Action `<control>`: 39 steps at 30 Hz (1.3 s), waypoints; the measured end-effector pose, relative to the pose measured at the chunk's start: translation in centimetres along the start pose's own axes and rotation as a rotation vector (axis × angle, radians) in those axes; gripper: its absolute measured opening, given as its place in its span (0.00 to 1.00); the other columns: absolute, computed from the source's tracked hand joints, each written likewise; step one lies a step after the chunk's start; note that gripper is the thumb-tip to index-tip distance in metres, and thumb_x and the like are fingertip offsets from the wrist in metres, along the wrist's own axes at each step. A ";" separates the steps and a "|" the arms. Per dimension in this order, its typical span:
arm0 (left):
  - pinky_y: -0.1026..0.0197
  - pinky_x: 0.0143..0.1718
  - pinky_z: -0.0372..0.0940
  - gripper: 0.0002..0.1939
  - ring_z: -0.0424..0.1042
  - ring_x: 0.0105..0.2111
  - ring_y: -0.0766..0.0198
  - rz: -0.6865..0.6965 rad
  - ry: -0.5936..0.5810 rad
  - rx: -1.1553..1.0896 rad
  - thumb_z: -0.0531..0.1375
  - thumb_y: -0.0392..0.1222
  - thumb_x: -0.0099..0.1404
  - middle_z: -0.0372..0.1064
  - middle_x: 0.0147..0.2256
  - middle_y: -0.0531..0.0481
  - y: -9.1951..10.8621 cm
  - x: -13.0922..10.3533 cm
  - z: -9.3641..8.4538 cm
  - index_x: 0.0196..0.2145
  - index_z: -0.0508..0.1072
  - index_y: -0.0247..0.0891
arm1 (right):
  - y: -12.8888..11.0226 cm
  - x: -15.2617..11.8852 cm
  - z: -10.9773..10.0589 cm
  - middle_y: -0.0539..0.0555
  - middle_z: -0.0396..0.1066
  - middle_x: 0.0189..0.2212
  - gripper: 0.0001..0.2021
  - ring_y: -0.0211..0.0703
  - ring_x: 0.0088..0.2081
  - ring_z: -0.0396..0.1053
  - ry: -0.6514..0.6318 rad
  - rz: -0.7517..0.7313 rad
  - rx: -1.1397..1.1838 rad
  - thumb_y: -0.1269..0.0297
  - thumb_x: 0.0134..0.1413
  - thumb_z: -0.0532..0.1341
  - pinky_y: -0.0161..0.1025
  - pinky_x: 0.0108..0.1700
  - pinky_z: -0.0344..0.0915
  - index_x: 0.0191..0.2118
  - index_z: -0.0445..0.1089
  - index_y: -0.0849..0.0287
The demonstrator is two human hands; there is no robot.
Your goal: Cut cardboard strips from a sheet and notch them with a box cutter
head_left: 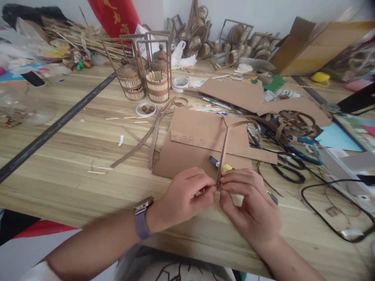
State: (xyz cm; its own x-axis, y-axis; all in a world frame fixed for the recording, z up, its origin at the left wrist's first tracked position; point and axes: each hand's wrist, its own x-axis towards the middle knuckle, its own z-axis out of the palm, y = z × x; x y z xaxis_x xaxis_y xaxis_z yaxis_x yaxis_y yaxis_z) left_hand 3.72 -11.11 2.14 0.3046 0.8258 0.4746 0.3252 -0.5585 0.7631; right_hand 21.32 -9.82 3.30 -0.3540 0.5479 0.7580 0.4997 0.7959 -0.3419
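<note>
A narrow cardboard strip (224,148) stands on edge, its corrugated side showing, and runs away from me over a flat cardboard sheet. Its near end is pinched between the thumb and fingers of my right hand (252,203). My left hand (190,193), with a watch on the wrist, is closed in a pinch at the same end, its fingertips against the strip. Beneath the strip lies the brown cardboard sheet (187,162), with a wider cardboard strip (193,139) across it. A utility knife (214,160) with a yellow part lies partly hidden behind the strip and my right hand.
Small stick-sided buckets in frames (129,84) stand at the back left. Brown balls lie in a tape ring (145,109). Loose cardboard strips (140,140) lie left of the sheet. Scissors (290,162), a black cable (306,199) and coiled strips (299,123) crowd the right.
</note>
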 end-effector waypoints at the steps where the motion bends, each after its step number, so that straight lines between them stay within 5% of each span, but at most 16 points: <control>1: 0.65 0.33 0.62 0.08 0.66 0.31 0.66 0.014 -0.008 0.006 0.55 0.34 0.70 0.68 0.28 0.51 0.0 0.0 -0.1 0.32 0.70 0.37 | 0.0 0.1 -0.1 0.49 0.76 0.31 0.11 0.45 0.36 0.77 -0.003 0.017 0.042 0.78 0.54 0.62 0.46 0.40 0.74 0.37 0.68 0.52; 6: 0.64 0.36 0.65 0.08 0.68 0.33 0.65 0.059 -0.060 -0.011 0.54 0.35 0.72 0.72 0.31 0.49 -0.1 0.2 -0.7 0.34 0.71 0.38 | 0.2 0.1 -0.2 0.50 0.74 0.30 0.10 0.46 0.36 0.76 -0.017 0.119 0.199 0.77 0.54 0.61 0.47 0.39 0.75 0.35 0.68 0.53; 12: 0.64 0.40 0.65 0.08 0.69 0.36 0.64 0.063 -0.075 -0.035 0.53 0.35 0.71 0.72 0.34 0.47 -0.3 0.2 -0.8 0.35 0.70 0.36 | 0.4 -0.2 0.0 0.50 0.75 0.31 0.10 0.46 0.38 0.77 -0.012 0.059 0.135 0.78 0.55 0.61 0.47 0.41 0.74 0.37 0.67 0.53; 18: 0.63 0.33 0.60 0.13 0.64 0.30 0.66 -0.197 -0.159 -0.071 0.52 0.43 0.73 0.64 0.28 0.53 0.0 0.4 -0.5 0.30 0.66 0.38 | 0.5 -0.4 0.0 0.51 0.79 0.33 0.10 0.46 0.39 0.78 -0.031 -0.088 -0.089 0.77 0.56 0.64 0.48 0.42 0.71 0.39 0.69 0.53; 25: 0.65 0.29 0.57 0.10 0.61 0.27 0.68 -0.565 -0.230 -0.472 0.53 0.39 0.68 0.61 0.26 0.56 0.2 1.1 -0.1 0.29 0.66 0.37 | 0.7 -0.7 0.6 0.50 0.80 0.34 0.09 0.46 0.40 0.79 -0.068 -0.072 -0.142 0.76 0.58 0.63 0.47 0.44 0.69 0.38 0.67 0.53; 29: 0.66 0.30 0.58 0.11 0.59 0.26 0.69 -0.664 -0.228 -0.569 0.52 0.35 0.66 0.58 0.24 0.58 0.1 1.2 0.0 0.24 0.62 0.38 | 0.8 -1.0 1.1 0.50 0.79 0.34 0.10 0.45 0.39 0.79 -0.072 -0.071 -0.125 0.76 0.58 0.63 0.46 0.45 0.70 0.39 0.67 0.52; 39: 0.64 0.25 0.48 0.14 0.52 0.24 0.69 -0.499 -0.174 -0.198 0.52 0.37 0.66 0.51 0.21 0.58 -0.1 0.4 0.3 0.22 0.56 0.39 | 0.7 -0.9 1.2 0.50 0.78 0.32 0.10 0.44 0.38 0.78 -0.082 -0.029 -0.109 0.76 0.59 0.62 0.46 0.43 0.70 0.40 0.66 0.53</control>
State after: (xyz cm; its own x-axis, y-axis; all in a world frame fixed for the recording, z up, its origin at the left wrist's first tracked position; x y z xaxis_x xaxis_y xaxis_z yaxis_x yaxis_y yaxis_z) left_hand 4.10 -10.73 2.16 0.3051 0.9518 -0.0317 0.2982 -0.0639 0.9524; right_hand 21.01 -9.43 1.70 -0.4313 0.5476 0.7170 0.5695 0.7816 -0.2544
